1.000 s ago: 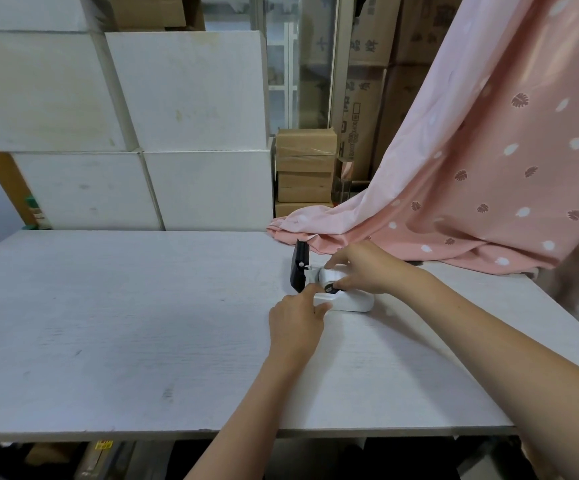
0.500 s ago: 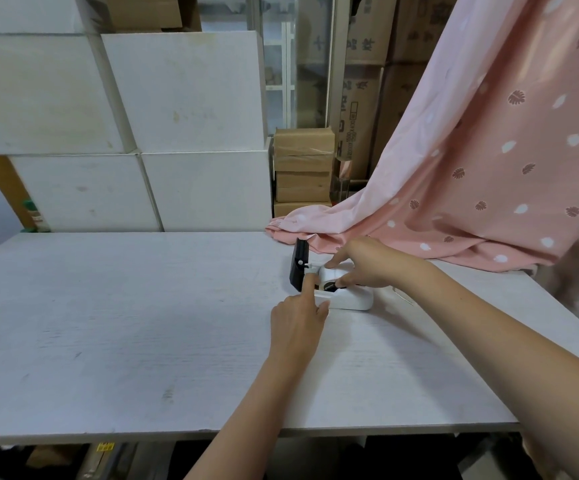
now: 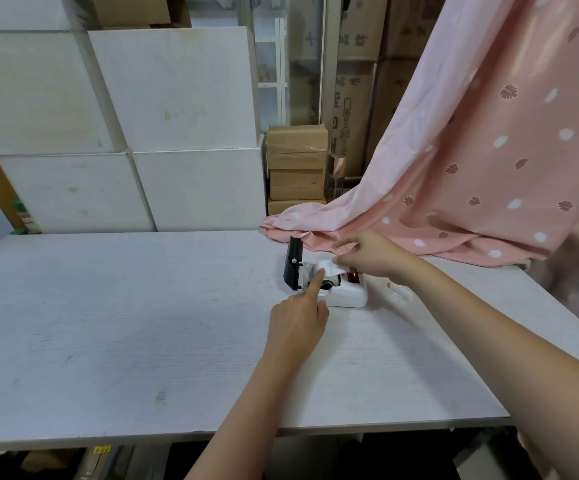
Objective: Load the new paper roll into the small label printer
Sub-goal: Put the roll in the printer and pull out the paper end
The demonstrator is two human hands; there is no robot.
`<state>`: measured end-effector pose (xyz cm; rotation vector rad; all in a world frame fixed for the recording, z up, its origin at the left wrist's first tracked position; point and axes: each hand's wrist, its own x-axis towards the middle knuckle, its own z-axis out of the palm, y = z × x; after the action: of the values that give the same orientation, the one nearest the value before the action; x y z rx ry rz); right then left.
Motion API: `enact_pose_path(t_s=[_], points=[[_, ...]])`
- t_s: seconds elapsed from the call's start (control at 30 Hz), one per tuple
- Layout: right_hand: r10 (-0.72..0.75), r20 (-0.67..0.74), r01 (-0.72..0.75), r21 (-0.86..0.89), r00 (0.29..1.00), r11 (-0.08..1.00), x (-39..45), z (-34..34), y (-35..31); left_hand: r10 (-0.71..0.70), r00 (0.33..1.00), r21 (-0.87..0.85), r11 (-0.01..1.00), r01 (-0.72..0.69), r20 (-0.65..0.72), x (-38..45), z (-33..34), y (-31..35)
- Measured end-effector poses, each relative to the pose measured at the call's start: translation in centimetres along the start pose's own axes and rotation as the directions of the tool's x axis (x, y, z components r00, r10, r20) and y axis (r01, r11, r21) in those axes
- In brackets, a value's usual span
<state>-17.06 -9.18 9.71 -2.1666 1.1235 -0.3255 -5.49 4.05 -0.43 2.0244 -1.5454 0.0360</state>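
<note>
A small white label printer (image 3: 348,296) lies on the white table (image 3: 125,323), right of centre, with its black lid (image 3: 293,268) standing upright at its left end. A white paper roll (image 3: 326,268) sits in the uncovered bay. My right hand (image 3: 371,256) pinches the loose paper end just above the printer. My left hand (image 3: 298,317) is in front of the printer, its index finger stretched out and touching the roll. A red light shows on the printer's top.
A pink patterned cloth (image 3: 488,150) drapes down onto the table's back right corner, just behind the printer. White boxes (image 3: 163,133) and brown cartons (image 3: 296,168) are stacked behind the table. A small clear item (image 3: 398,292) lies right of the printer.
My right hand has lifted off the roll and pulled the paper end up and to the right. My left index finger has extended onto the roll.
</note>
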Motion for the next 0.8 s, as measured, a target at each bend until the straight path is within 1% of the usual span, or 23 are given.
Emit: enact_pose_path(t_s=[0.07, 0.13, 0.2, 0.3, 0.43, 0.53, 0.63, 0.8], points=[[0.094, -0.028, -0.089, 0.126, 0.995, 0.988, 0.6, 0.2, -0.2, -0.006, 1.000, 0.000, 1.000, 0.006, 0.009, 0.0, -0.1, 0.1], [0.194, -0.002, -0.190, 0.203, 0.981, 0.961, 0.9, 0.1, -0.5, -0.010, 1.000, -0.003, 1.000, 0.010, 0.015, 0.0, -0.2, 0.2], [0.272, 0.032, -0.273, 0.210, 0.962, 0.939, 1.0, 0.0, -1.1, -0.013, 1.000, 0.002, 1.000, 0.013, 0.014, 0.0, -0.2, 0.2], [0.337, 0.079, -0.346, 0.185, 0.938, 0.920, 0.8, 0.2, -1.5, -0.017, 1.000, 0.000, 1.000, 0.017, 0.015, 0.0, -0.2, 0.2], [0.368, 0.105, -0.382, 0.268, 0.924, 0.884, 0.8, 0.4, -0.8, -0.019, 1.000, 0.013, 1.000, 0.019, 0.020, 0.0, -0.3, 0.3], [0.380, 0.076, -0.382, 0.347, 0.922, 0.857, 0.7, 0.4, 0.2, -0.004, 1.000, 0.015, 1.000, 0.003, 0.023, -0.1, -0.4, 0.5], [0.395, 0.059, -0.387, 0.375, 0.917, 0.842, 0.5, 0.2, 1.1, 0.002, 1.000, 0.031, 1.000, -0.003, 0.026, -0.1, -0.5, 0.6], [0.395, 0.087, -0.391, 0.444, 0.914, 0.806, 0.0, 0.0, 2.3, -0.001, 1.000, 0.044, 0.999, 0.000, 0.019, 0.0, -0.4, 0.6]])
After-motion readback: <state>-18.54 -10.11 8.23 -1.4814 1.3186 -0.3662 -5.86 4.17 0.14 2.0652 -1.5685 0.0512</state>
